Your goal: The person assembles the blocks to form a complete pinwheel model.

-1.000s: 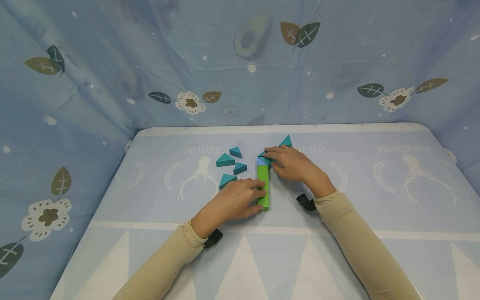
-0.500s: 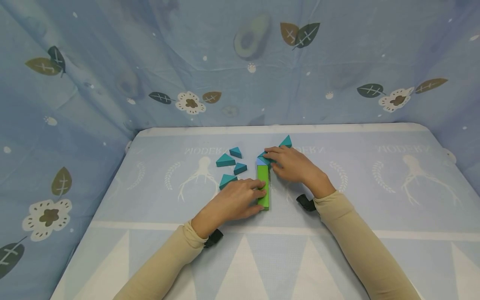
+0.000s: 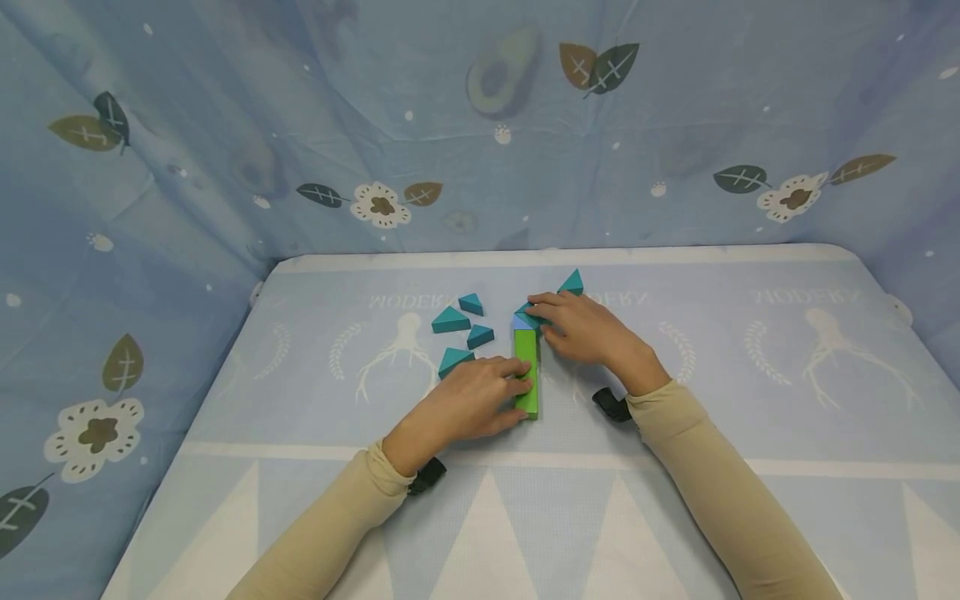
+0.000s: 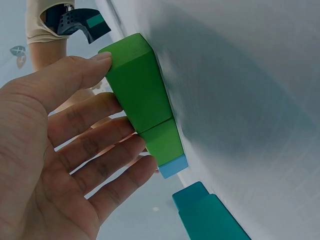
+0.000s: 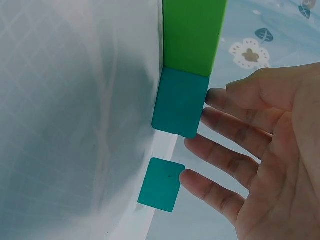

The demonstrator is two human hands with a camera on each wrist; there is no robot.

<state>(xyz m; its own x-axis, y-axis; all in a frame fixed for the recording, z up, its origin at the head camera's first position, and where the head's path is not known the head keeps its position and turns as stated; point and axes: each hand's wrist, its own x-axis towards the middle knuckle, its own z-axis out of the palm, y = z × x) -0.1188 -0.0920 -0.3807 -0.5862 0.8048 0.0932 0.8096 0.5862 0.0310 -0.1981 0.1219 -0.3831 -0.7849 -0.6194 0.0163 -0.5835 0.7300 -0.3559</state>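
Note:
Two green blocks (image 4: 137, 85) lie end to end in a line on the table. My left hand (image 3: 478, 400) rests its thumb and fingertips on them, the fingers fairly straight. At the far end of the green line sits a light blue triangular block (image 3: 520, 323), with teal triangular blocks (image 3: 534, 321) against it. My right hand (image 3: 585, 332) touches these teal pieces with extended fingertips and partly covers them. In the right wrist view a teal block (image 5: 181, 102) adjoins the green one, under the fingertips. Just beyond that hand lies another teal triangular block (image 3: 573, 283).
Left of the green line several teal triangular blocks (image 3: 451, 320) lie loose; one teal block (image 3: 455, 361) is close to the left hand. A patterned cloth covers the table (image 3: 750, 350), and a blue curtain (image 3: 450, 125) hangs behind its far edge.

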